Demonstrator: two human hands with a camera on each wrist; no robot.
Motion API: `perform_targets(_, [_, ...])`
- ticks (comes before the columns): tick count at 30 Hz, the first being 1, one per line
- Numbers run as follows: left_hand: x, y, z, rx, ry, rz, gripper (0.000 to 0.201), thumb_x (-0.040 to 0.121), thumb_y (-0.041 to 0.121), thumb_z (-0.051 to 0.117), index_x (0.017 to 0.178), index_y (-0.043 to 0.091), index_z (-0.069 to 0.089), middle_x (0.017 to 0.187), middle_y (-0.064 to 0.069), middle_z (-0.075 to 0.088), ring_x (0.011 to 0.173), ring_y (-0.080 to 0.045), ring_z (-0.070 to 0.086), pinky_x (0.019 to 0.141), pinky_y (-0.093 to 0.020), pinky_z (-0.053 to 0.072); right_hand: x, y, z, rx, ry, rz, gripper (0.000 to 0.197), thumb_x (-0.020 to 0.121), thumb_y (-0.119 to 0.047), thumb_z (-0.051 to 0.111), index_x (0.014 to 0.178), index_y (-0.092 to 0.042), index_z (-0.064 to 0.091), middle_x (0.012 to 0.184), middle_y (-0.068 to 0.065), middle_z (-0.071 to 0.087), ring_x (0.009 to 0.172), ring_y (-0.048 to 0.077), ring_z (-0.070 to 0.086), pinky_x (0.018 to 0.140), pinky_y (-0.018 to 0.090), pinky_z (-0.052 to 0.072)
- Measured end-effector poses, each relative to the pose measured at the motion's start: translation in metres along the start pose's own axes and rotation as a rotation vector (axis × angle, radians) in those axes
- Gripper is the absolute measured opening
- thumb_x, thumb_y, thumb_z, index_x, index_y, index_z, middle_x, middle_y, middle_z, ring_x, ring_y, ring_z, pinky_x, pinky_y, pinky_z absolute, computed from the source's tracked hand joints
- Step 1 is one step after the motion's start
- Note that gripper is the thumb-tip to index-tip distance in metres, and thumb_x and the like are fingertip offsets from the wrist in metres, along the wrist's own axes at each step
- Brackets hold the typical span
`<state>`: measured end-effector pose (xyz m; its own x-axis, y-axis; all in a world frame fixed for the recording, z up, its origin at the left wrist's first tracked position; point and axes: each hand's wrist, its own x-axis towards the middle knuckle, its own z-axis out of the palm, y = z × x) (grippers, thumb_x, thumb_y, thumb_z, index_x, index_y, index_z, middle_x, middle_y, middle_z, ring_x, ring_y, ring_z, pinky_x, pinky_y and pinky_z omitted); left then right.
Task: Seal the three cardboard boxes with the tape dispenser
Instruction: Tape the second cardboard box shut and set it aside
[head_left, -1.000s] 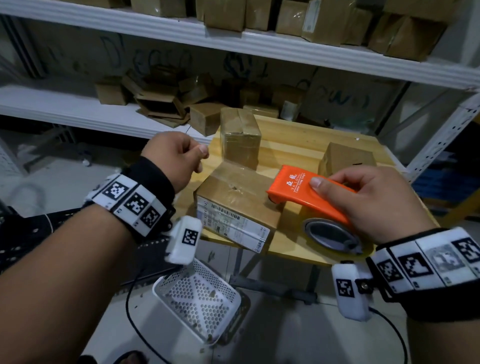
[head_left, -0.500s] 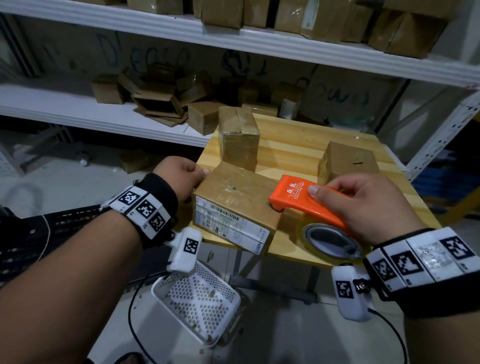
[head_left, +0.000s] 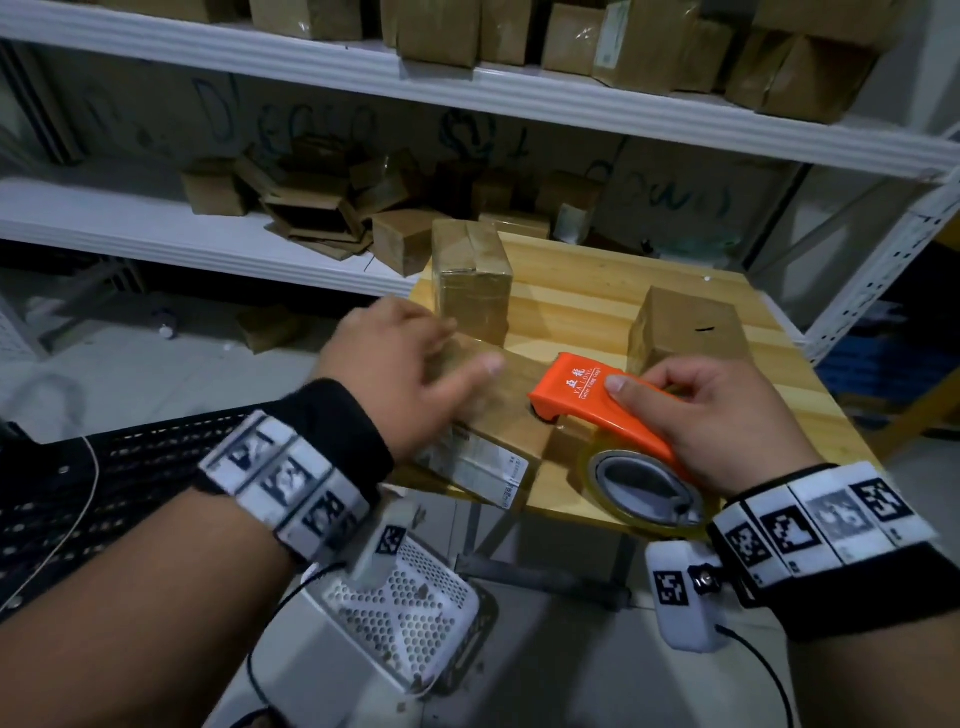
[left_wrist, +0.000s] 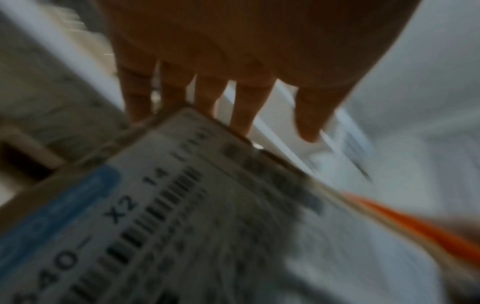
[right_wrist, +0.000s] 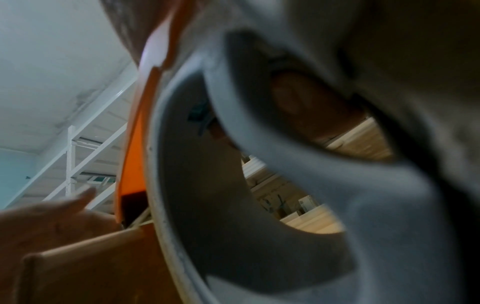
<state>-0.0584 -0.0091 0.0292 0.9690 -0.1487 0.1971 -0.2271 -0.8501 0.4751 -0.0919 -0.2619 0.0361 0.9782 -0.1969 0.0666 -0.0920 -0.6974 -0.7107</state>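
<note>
Three closed boxes (head_left: 470, 280) sit on the table (head_left: 587, 291).

Two bare forearms reach in from the bottom of the head view, each wrist wrapped in a black band with square printed markers.

The left hand (head_left: 395, 374), blurred at frame centre, lies palm down with its fingers (left_wrist: 246, 102) straight and slightly spread. The right hand (head_left: 727, 415), at centre right, curls its fingers round an orange handle, thumb (head_left: 639, 382) pressed on top.
</note>
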Motion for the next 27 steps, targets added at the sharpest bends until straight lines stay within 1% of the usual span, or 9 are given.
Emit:
perform_targets(2, [-0.011,0.013,0.009,0.285,-0.157,0.035,0.119,0.059,0.103,0.017,0.153,0.031,0.035,0.160,-0.003,0.032,0.146,-0.033,0.029,0.115,-0.053,0.035,0.001,0.002,0.000,0.042,0.010,0.009,0.039,0.083,-0.059,0.075,0.078,-0.020,0.074,0.074,0.000,0.077,0.061,0.016,0.074,0.061,0.036,0.061])
perform_targets(3, [-0.013,0.016,0.015,0.354,-0.209,0.036,0.127,0.053,0.106,0.014,0.156,0.033,0.023,0.166,-0.004,0.021,0.151,-0.036,0.018,0.118,-0.056,0.029,0.001,0.003,0.001,0.058,0.012,0.011,0.039,0.083,-0.058,0.076,0.078,-0.019,0.074,0.073,0.001,0.077,0.060,0.015,0.074,0.059,0.034,0.061])
perform_targets(5, [-0.016,0.017,0.025,0.391,-0.264,0.028,0.131,0.050,0.108,0.018,0.158,0.036,0.003,0.170,-0.005,0.002,0.154,-0.038,0.000,0.122,-0.060,0.018,0.000,0.004,0.002,0.074,0.010,0.013,0.039,0.084,-0.057,0.076,0.078,-0.018,0.074,0.072,0.001,0.077,0.056,0.013,0.072,0.054,0.029,0.058])
perform_targets(8, [-0.016,0.015,0.031,0.414,-0.260,0.034,0.129,0.052,0.108,0.023,0.157,0.041,-0.009,0.170,-0.004,-0.007,0.154,-0.037,-0.006,0.122,-0.059,0.016,-0.001,0.006,0.004,0.109,0.021,0.026,0.039,0.084,-0.056,0.077,0.077,-0.018,0.074,0.070,0.000,0.077,0.057,0.015,0.073,0.062,0.038,0.063])
perform_targets(11, [-0.017,0.015,0.034,0.417,-0.242,0.019,0.130,0.049,0.108,0.024,0.156,0.043,-0.011,0.169,-0.005,-0.010,0.154,-0.038,-0.006,0.121,-0.058,0.023,-0.003,0.008,0.007,0.129,0.028,0.034,0.039,0.084,-0.057,0.076,0.079,-0.019,0.074,0.072,0.001,0.078,0.061,0.018,0.075,0.070,0.046,0.065])
perform_targets(14, [-0.017,0.015,0.040,0.424,-0.183,0.014,0.128,0.050,0.107,0.026,0.157,0.043,-0.004,0.169,-0.007,-0.001,0.151,-0.040,0.007,0.115,-0.056,0.034,-0.005,0.009,0.008,0.126,0.020,0.035,0.038,0.085,-0.060,0.073,0.081,-0.022,0.074,0.074,0.000,0.078,0.063,0.017,0.076,0.073,0.047,0.065])
perform_targets(19, [-0.012,0.009,0.041,0.432,-0.113,0.024,0.120,0.056,0.103,0.032,0.157,0.042,0.008,0.165,-0.006,0.011,0.145,-0.037,0.020,0.110,-0.053,0.040,-0.005,0.014,-0.007,0.056,0.000,0.007,0.038,0.085,-0.058,0.074,0.079,-0.020,0.077,0.072,0.000,0.078,0.065,0.018,0.075,0.072,0.044,0.064])
perform_targets(23, [-0.008,0.002,0.038,0.447,-0.100,-0.002,0.120,0.055,0.104,0.031,0.156,0.042,0.012,0.164,-0.007,0.014,0.143,-0.037,0.022,0.109,-0.052,0.042,-0.009,0.024,-0.019,0.051,-0.015,0.021,0.036,0.086,-0.054,0.075,0.078,-0.020,0.078,0.069,-0.001,0.076,0.062,0.018,0.074,0.060,0.031,0.057])
perform_targets(27, [-0.006,0.003,0.038,0.430,-0.106,-0.012,0.120,0.054,0.103,0.032,0.156,0.043,0.015,0.162,-0.007,0.017,0.142,-0.037,0.023,0.109,-0.052,0.041,-0.009,0.029,-0.018,0.075,-0.030,0.032,0.036,0.086,-0.053,0.075,0.079,-0.018,0.077,0.070,0.002,0.077,0.064,0.022,0.075,0.065,0.037,0.061])
